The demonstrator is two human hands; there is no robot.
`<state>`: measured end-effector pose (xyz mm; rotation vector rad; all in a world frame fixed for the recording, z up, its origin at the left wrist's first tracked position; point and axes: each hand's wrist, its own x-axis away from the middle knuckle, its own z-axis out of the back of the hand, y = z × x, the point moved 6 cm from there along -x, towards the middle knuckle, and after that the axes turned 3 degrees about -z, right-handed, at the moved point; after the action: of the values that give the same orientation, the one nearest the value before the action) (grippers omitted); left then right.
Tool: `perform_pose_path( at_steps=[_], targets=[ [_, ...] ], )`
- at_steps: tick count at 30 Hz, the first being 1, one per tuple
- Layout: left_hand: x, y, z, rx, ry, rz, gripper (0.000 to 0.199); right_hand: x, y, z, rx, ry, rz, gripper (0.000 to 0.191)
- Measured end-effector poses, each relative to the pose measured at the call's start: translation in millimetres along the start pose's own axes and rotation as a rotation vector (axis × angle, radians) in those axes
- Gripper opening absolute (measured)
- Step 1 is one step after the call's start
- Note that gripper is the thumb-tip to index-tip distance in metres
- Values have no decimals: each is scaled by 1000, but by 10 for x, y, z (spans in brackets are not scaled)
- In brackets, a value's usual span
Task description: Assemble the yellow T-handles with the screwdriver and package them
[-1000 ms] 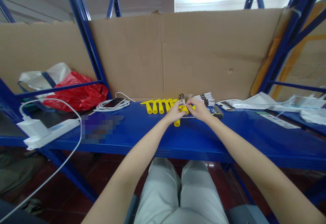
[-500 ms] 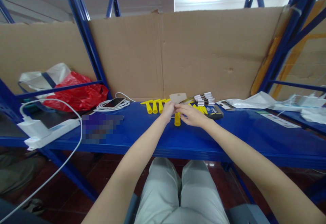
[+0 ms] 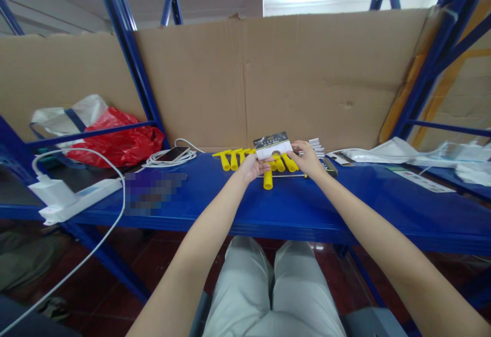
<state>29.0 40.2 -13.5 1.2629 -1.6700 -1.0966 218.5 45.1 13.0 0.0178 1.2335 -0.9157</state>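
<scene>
Near the far edge of the blue surface [image 3: 215, 201], the card [image 3: 273, 145] now shows its printed face above yellow pieces [image 3: 268, 180]; the left hand [image 3: 250, 169] grips its near-left part, the right hand [image 3: 308, 159] meets its right edge (whether pinching, I cannot tell).

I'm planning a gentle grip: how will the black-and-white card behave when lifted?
The card looks fairly stiff, as it shows no droop above the left hand. Seemingly thin, it is probably light, and might crease if squeezed.
</scene>
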Motion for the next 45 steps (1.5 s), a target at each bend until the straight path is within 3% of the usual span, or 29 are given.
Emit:
perform_pose_path(
  at_steps=[7,11,17,26,39,45],
  targets=[
    [8,2,32,85,31,23,37,30,-230,7,-157,-89,-39,27],
    [-4,-5,65,-1,87,12,37,53,-170,-78,-334,-167,-228,33],
    [-22,4,238,-218,293,3,32,146,134,-44,-513,-253,-537,32],
    [-40,-53,168,-514,192,21,27,305,290,-90,-612,-376,-852,21],
    [10,-163,92,-505,123,84,9,279,274,-39,-656,-230,-898,24],
    [14,-104,7,-301,92,14,14,155,293,45,-736,-128,-738,18]
  ],
)
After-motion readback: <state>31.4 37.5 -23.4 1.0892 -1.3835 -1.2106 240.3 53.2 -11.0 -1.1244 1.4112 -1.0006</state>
